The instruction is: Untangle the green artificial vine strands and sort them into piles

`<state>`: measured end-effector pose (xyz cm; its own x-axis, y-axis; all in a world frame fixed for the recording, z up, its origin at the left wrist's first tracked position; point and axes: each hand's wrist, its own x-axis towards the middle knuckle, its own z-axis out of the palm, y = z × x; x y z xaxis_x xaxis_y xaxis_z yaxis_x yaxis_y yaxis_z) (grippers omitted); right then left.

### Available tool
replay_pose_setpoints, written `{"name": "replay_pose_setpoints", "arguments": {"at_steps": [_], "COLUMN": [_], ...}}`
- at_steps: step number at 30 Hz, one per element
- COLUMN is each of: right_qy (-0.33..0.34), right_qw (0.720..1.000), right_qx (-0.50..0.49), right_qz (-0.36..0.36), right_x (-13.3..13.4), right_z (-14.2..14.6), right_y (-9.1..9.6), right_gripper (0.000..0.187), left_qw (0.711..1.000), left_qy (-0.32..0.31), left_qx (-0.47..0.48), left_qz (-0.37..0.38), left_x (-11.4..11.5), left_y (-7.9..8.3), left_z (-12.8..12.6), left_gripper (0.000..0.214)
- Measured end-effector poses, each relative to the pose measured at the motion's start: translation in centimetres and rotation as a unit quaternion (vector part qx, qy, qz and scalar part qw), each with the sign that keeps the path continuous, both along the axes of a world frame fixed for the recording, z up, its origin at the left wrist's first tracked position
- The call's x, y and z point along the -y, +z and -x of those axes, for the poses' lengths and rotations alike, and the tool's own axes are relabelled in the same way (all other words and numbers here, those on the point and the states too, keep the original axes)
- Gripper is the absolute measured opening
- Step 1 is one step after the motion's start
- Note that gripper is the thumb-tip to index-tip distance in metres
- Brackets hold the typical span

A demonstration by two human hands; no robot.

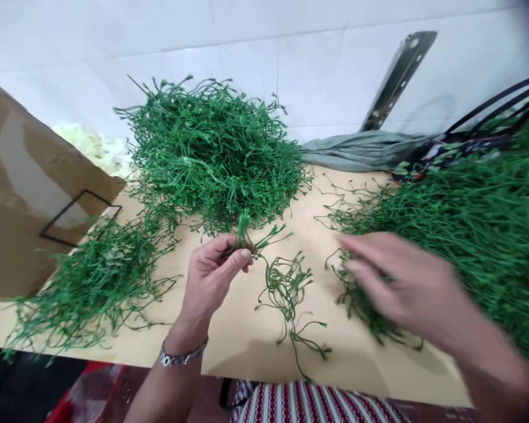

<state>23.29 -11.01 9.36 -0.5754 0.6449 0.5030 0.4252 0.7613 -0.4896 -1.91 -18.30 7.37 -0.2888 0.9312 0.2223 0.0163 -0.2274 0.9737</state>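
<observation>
My left hand (211, 273) is closed in a pinch on a small bunch of green stems (244, 232) just in front of the big middle pile of green stems (211, 153). A bracelet circles that wrist. My right hand (401, 285) is blurred by motion, its fingers stretched out flat over loose stems at the edge of the large right pile (476, 223). A few loose stems (286, 288) lie on the tan table (255, 341) between my hands.
A third, flatter heap of stems (97, 276) lies at the left. A brown cardboard box (26, 188) stands at the far left. A grey cloth (361, 150), a metal bracket (397, 76) and a black-handled bag (480, 132) sit against the white tiled wall.
</observation>
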Motion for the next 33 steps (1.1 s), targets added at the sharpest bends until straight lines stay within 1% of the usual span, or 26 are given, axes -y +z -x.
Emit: {"name": "replay_pose_setpoints", "arguments": {"at_steps": [1,2,3,5,7,8,9,10,12,14,15,16,18,20,23,26,28,30,31,33], "right_qy": [0.029,0.052,0.073,0.095,0.088,0.081,0.076,0.076,0.078,0.075,0.069,0.067,0.070,0.079,0.081,0.069,0.055,0.032,0.017,-0.026], "right_qw": [0.999,0.997,0.995,0.989,0.977,0.969,0.959,0.948,0.928,0.916,0.912,0.910,0.910,0.920,0.948,0.972,0.980,0.984,0.986,0.989], "right_qx": [0.040,0.057,0.052,0.029,-0.011,-0.037,-0.066,-0.094,-0.139,-0.159,-0.164,-0.166,-0.160,-0.140,-0.084,-0.014,0.024,0.054,0.056,0.021], "right_qz": [0.015,0.029,0.045,0.112,0.192,0.231,0.265,0.295,0.336,0.361,0.368,0.375,0.376,0.357,0.296,0.223,0.189,0.166,0.157,0.142], "right_x": [0.4,0.6,0.7,0.6,0.4,0.3,0.3,0.3,0.5,0.7,0.9,1.0,1.2,1.2,1.2,0.9,0.6,0.4,0.2,0.0], "right_z": [2.0,3.8,5.2,6.9,7.3,7.2,7.0,6.8,6.7,6.8,6.9,7.0,7.0,6.8,6.2,5.0,3.8,2.4,1.7,0.7], "right_y": [-0.5,-1.1,-1.5,-2.4,-3.2,-3.6,-4.1,-4.5,-5.3,-5.9,-6.1,-6.3,-6.5,-6.4,-6.0,-5.7,-5.7,-5.7,-5.6,-5.1], "right_gripper": [0.035,0.034,0.029,0.019,0.015,0.014,0.013,0.014,0.017,0.018,0.017,0.017,0.018,0.020,0.018,0.020,0.022,0.022,0.021,0.018], "left_qw": [1.000,1.000,0.999,0.999,0.998,0.998,0.997,0.997,0.997,0.994,0.993,0.993,0.990,0.980,0.955,0.923,0.906,0.902,0.902,0.899], "left_qy": [-0.015,-0.025,-0.030,-0.017,0.028,0.056,0.076,0.080,0.042,-0.005,-0.010,-0.001,0.029,0.051,0.072,0.108,0.128,0.131,0.128,0.124], "left_qx": [0.004,0.011,0.020,0.035,0.035,0.028,0.016,0.001,-0.029,-0.044,-0.052,-0.063,-0.115,-0.189,-0.289,-0.368,-0.402,-0.412,-0.412,-0.419], "left_qz": [-0.006,-0.013,-0.020,-0.029,-0.033,-0.029,-0.017,0.002,0.059,0.101,0.105,0.099,0.072,0.036,-0.007,-0.025,-0.027,-0.020,-0.017,-0.017], "left_x": [-0.2,-0.5,-0.7,-1.1,-1.2,-1.1,-1.0,-0.9,-0.6,-0.4,-0.4,-0.4,-0.4,-0.3,0.3,0.8,1.0,1.1,1.1,1.1], "left_y": [0.2,0.3,0.4,0.2,-0.6,-1.2,-1.9,-2.5,-3.6,-4.2,-4.2,-4.1,-3.6,-3.0,-2.2,-1.9,-2.1,-2.4,-2.6,-2.9], "left_z": [-0.4,-0.9,-1.3,-1.9,-2.3,-2.4,-2.5,-2.7,-3.2,-3.8,-4.1,-4.3,-4.6,-4.6,-4.5,-4.4,-4.4,-4.4,-4.4,-4.5], "left_gripper": [0.006,0.007,0.009,0.019,0.034,0.038,0.037,0.032,0.015,0.003,0.003,0.006,0.010,0.012,0.011,0.011,0.011,0.013,0.013,0.014]}}
